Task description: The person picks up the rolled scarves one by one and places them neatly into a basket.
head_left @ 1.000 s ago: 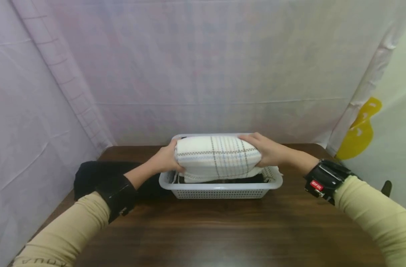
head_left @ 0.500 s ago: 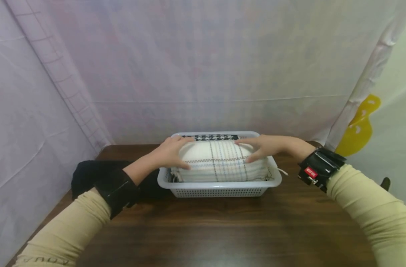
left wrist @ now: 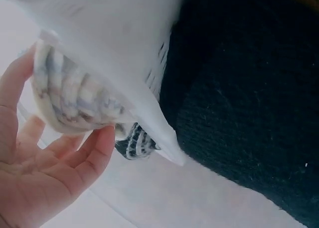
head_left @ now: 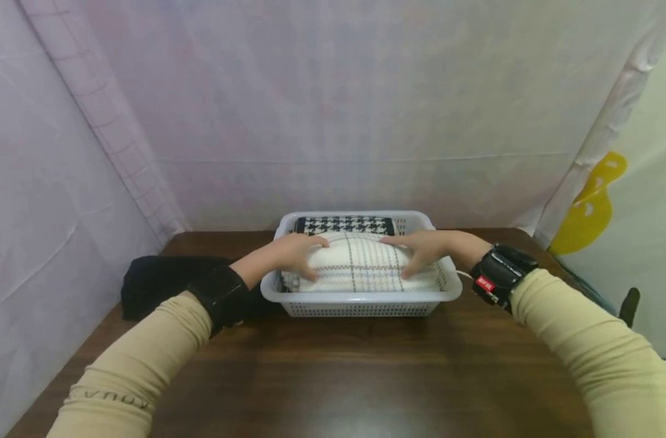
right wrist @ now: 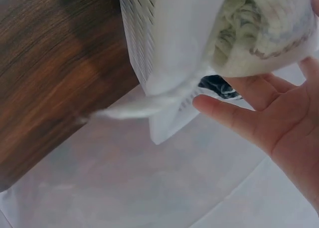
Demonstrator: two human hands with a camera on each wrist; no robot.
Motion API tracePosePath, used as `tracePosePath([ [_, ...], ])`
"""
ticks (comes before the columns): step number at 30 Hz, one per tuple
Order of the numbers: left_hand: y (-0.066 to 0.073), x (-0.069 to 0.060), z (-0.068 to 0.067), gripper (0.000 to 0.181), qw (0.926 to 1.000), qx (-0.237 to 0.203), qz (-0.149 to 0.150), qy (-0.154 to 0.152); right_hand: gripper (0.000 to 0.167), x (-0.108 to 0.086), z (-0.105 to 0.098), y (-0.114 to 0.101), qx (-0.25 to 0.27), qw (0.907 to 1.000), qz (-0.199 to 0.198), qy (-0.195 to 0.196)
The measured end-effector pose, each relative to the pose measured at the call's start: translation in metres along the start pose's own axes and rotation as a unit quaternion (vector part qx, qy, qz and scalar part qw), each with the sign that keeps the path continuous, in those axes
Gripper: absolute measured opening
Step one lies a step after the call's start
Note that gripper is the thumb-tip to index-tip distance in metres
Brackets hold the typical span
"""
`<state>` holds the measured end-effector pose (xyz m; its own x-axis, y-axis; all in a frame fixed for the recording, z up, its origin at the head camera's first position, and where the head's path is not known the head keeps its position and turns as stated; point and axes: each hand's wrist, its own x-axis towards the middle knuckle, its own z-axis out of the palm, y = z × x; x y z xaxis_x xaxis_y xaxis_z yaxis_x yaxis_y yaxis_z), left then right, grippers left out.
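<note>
A folded white scarf with a plaid pattern of brown, grey and blue lines (head_left: 360, 271) lies in the front of a white perforated plastic basket (head_left: 360, 297). Behind it in the same basket sits a folded black-and-white houndstooth cloth (head_left: 348, 225). My left hand (head_left: 295, 254) rests on the scarf's left end, thumb and fingers spread. On the right end rests my right hand (head_left: 423, 248), also spread. In the left wrist view the fingertips touch the scarf roll (left wrist: 75, 96). A thin white strand (right wrist: 144, 106) hangs over the basket's right rim in the right wrist view.
A folded black cloth (head_left: 163, 286) lies left of the basket on the dark wooden table (head_left: 354, 377). White sheeting (head_left: 333, 121) stands behind and at the left. A yellow shape (head_left: 587, 213) is at the right.
The scarf, gripped at both ends a second ago, has gone down into the basket. Both hands have loosened and now rest on top of it. The houndstooth cloth behind shows more.
</note>
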<state>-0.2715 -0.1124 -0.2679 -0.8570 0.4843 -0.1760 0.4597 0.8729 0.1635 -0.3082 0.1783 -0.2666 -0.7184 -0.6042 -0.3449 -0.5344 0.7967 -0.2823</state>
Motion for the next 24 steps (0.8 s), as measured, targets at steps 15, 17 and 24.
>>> tracePosePath([
  [15, -0.059, -0.049, -0.015, 0.077, 0.9903, -0.081, 0.025, 0.110, 0.058, -0.056, 0.005, 0.020, -0.009, 0.9721, -0.113, 0.205],
  [17, -0.082, -0.063, -0.017, 0.081, 0.9917, -0.078, 0.000, 0.102, 0.045, -0.073, 0.007, 0.023, -0.013, 0.9666, -0.116, 0.228],
  [24, -0.140, -0.098, -0.004, 0.102, 0.9969, 0.031, -0.071, 0.008, 0.023, -0.104, 0.019, 0.058, -0.029, 0.9864, -0.102, 0.126],
])
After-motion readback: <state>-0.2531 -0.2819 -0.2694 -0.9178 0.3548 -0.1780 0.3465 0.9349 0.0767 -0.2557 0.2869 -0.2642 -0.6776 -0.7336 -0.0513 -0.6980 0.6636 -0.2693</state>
